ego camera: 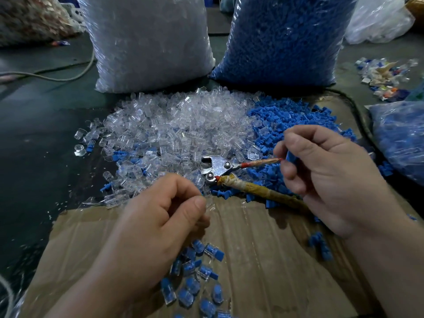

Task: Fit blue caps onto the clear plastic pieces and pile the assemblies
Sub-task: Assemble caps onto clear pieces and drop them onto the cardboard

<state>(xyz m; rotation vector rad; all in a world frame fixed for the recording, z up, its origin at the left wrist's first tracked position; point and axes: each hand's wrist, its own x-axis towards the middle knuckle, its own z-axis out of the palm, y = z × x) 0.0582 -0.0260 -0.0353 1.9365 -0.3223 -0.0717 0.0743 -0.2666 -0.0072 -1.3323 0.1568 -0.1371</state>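
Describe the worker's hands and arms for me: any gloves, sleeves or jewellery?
No gloves: the left hand and right hand are both bare. No rings, watch or bands show. Both forearms are bare to the frame's edge, with no sleeve in view.

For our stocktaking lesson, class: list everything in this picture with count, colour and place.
Bag of clear pieces: one, clear, back left.
Bag of blue caps: one, blue, back right.
Loose clear pieces: many, clear, centre heap.
Loose blue caps: many, blue, right of those.
Pliers: one, metal, taped handles, on the heaps.
Cardboard: one, brown, front.
Assemblies: about a dozen, blue-and-clear, on cardboard.
Smaller bag: one, blue contents, right edge.
Scraps: small heap, mixed, far right.
Left hand: fingers curled, contents unclear.
Right hand: pinches a blue cap.
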